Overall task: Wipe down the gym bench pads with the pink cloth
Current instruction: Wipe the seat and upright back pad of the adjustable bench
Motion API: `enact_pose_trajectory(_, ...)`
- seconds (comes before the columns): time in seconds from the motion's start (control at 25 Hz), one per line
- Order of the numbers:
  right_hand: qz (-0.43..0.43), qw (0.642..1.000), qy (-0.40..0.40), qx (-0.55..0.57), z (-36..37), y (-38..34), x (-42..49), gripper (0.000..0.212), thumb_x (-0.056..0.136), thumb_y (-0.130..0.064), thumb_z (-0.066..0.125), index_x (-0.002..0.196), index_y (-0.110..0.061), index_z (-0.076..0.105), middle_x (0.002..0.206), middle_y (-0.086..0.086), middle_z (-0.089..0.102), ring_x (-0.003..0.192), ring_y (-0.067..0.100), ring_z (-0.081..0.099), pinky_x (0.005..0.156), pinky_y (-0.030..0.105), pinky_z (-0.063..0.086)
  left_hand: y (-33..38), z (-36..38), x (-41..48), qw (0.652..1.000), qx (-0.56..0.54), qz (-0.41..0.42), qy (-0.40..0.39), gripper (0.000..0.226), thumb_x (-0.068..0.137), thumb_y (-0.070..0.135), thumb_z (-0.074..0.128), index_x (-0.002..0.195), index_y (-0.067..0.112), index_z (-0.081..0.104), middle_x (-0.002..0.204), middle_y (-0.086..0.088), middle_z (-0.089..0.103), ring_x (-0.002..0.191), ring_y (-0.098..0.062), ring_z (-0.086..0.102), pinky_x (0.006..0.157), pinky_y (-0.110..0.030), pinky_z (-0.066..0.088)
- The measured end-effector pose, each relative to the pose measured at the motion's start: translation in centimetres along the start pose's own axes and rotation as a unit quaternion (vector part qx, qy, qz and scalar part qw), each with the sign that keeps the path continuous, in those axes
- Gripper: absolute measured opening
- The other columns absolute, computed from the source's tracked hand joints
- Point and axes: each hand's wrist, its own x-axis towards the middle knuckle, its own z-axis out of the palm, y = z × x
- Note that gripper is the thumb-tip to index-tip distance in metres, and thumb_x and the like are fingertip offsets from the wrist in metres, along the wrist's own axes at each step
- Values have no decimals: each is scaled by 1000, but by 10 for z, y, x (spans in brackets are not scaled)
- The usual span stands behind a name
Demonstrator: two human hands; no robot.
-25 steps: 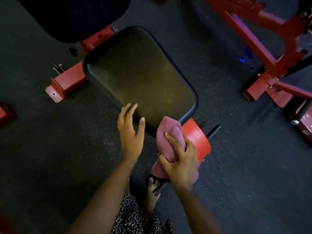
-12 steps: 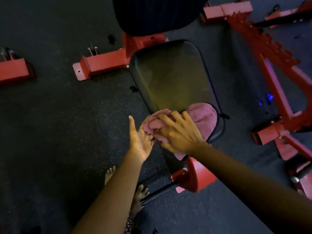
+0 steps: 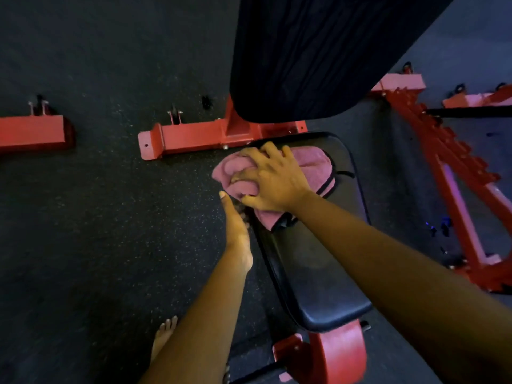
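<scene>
While the right hand [image 3: 274, 181] is clamped, fingers spread and bent, over the cloth [image 3: 313, 162] at the seat's [image 3: 318, 273] far end, firm overlapping strokes should be drawn nearward; the left hand [image 3: 235, 225], its finger pose indiscernible, is held at the seat's left edge.

Black backrest pad [image 3: 318, 56] top centre above a red base bar [image 3: 194, 137], on dark speckled rubber floor [image 3: 97, 217]; separate red foot [image 3: 33, 133] far left, red notched rack [image 3: 457, 173] right, bare foot [image 3: 163, 339] bottom.
</scene>
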Motion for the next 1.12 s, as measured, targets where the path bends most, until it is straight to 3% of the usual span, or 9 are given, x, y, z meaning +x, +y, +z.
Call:
enact_pose_trajectory(0.08, 60, 998, 2, 14, -2, 12, 18, 50, 71, -62, 35, 102, -38, 66, 119, 2, 59, 98, 32, 50, 79, 45, 40, 4, 12, 13, 1000, -2, 2, 14, 78, 84, 74, 13, 130, 24, 51, 124, 2, 57, 114, -18, 52, 94, -30, 40)
enact_pose_trajectory(0.2, 118, 992, 30, 22, 2, 27, 28, 51, 71, -60, 40, 107, -37, 66, 115, 1, 61, 97, 33, 51, 79, 46, 41, 3, 26, 32, 997, 22, 24, 72, 101, 56, 96, 21, 133, 35, 46, 138, 3, 50, 124, -21, 48, 107, -41, 36)
enact_pose_trajectory(0.36, 132, 986, 97, 41, 13, 37, 17, 50, 69, -60, 42, 106, -36, 66, 108, -2, 64, 95, 31, 54, 74, 42, 40, -3, 50, 31, 956, 154, 134, 211, 55, 92, 57, 30, 133, 22, 43, 131, -10, 54, 118, -30, 51, 94, -38, 40)
enact_pose_trajectory(0.48, 155, 980, 122, 36, 16, 52, 6, 51, 69, -59, 47, 110, -35, 65, 108, -3, 65, 95, 31, 56, 72, 39, 40, -6, 54, 29, 925, 215, 165, 265, 53, 95, 51, 29, 135, 18, 40, 130, -14, 55, 118, -35, 51, 90, -40, 39)
enact_pose_trajectory(0.68, 202, 973, 111, 33, 19, 84, -14, 54, 66, -60, 42, 107, -36, 68, 108, 0, 66, 91, 33, 58, 71, 40, 43, -10, 57, 30, 909, 252, 174, 281, 54, 95, 50, 30, 136, 16, 38, 127, -17, 56, 115, -38, 52, 89, -44, 40)
enact_pose_trajectory(0.92, 277, 959, 23, 62, 18, 102, -36, 56, 72, -58, 45, 122, -37, 59, 130, 3, 55, 105, 38, 51, 78, 45, 43, -13, 54, 38, 901, 274, 171, 291, 62, 92, 55, 30, 140, 16, 34, 127, -18, 56, 114, -41, 52, 91, -50, 40)
enact_pose_trajectory(1.04, 360, 931, 22, 61, 11, 102, -61, 55, 76, -58, 43, 124, -37, 57, 133, 4, 52, 104, 38, 52, 77, 44, 44, -14, 54, 38, 900, 282, 169, 287, 63, 91, 58, 30, 140, 18, 32, 127, -17, 56, 114, -41, 53, 92, -51, 41)
enact_pose_trajectory(1.12, 426, 901, -21, 80, 5, 96, -89, 50, 82, -54, 48, 130, -39, 50, 140, 5, 44, 109, 38, 47, 82, 44, 41, -15, 54, 40, 903, 283, 168, 276, 64, 90, 61, 29, 139, 20, 32, 125, -15, 57, 112, -40, 54, 93, -52, 43)
